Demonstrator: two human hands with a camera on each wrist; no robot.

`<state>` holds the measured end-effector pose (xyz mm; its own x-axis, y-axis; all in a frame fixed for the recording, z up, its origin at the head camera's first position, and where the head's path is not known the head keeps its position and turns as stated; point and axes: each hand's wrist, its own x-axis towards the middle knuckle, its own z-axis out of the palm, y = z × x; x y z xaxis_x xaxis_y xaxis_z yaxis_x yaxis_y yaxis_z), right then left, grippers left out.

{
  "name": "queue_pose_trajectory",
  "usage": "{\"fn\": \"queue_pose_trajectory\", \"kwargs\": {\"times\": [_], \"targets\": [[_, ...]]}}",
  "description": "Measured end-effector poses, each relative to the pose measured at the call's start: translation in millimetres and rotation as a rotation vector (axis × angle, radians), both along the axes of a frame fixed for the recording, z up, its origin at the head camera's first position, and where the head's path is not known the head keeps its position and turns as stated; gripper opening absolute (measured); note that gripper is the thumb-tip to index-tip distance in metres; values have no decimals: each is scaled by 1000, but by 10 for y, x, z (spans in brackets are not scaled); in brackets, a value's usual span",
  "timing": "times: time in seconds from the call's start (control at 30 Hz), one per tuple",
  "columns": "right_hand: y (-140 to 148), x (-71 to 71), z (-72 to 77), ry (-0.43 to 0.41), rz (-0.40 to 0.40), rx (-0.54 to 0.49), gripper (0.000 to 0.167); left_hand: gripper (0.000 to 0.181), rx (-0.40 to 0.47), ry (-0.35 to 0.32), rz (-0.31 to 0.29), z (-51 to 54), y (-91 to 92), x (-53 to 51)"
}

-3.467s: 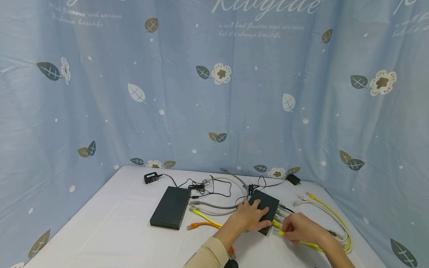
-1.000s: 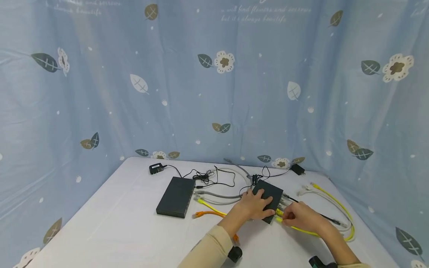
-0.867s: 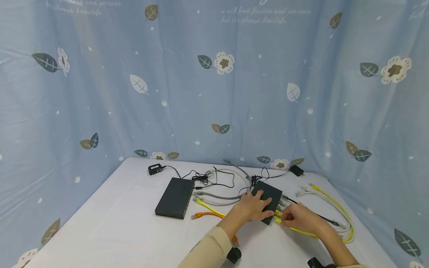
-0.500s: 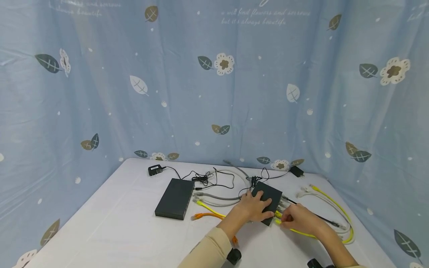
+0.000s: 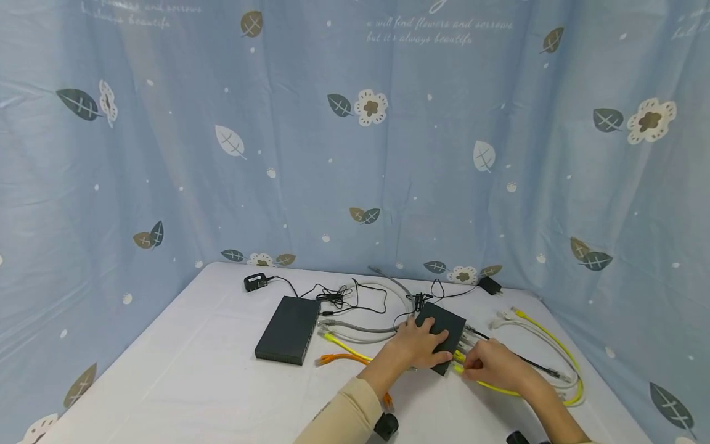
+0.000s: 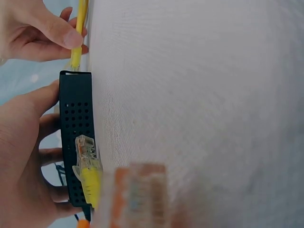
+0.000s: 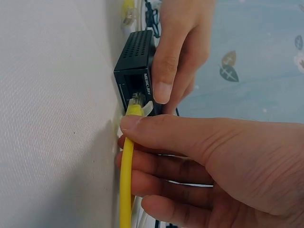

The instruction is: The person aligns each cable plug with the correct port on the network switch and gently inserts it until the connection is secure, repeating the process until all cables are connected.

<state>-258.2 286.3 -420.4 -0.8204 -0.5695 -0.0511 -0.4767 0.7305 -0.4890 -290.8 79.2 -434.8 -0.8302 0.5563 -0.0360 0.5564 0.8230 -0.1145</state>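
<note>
Spread flat over a black network switch (image 5: 449, 320), my left hand (image 5: 417, 345) presses on its top face. The switch lies on the table and bears the word MERCURY beside its ports. My right hand (image 5: 493, 367) pinches a yellow network cable (image 7: 126, 180) between thumb and fingers, just behind its clear plug (image 7: 137, 99). That plug is at the mouth of a port on the switch; how deep it sits I cannot tell. Other cables run from the same side of the switch, partly hidden by my right hand.
A second black switch (image 5: 288, 330) lies to the left. Behind it are a power adapter (image 5: 256, 282) and a bundled black cord (image 5: 333, 297). Another adapter (image 5: 490, 285) sits at the back right. Orange (image 5: 338, 356) and grey cables (image 5: 360, 327) lie between the switches.
Since the earliest frame, my right hand has brought the yellow cable's plug closer to the switch's port. My left hand stays on the switch. Over the last second little moves.
</note>
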Motion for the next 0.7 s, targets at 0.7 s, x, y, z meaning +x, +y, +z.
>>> {"fn": "queue_pose_trajectory", "kwargs": {"times": [0.7], "targets": [[-50, -6, 18, 54, 53, 30, 10, 60, -26, 22, -12, -1, 5, 16]]}}
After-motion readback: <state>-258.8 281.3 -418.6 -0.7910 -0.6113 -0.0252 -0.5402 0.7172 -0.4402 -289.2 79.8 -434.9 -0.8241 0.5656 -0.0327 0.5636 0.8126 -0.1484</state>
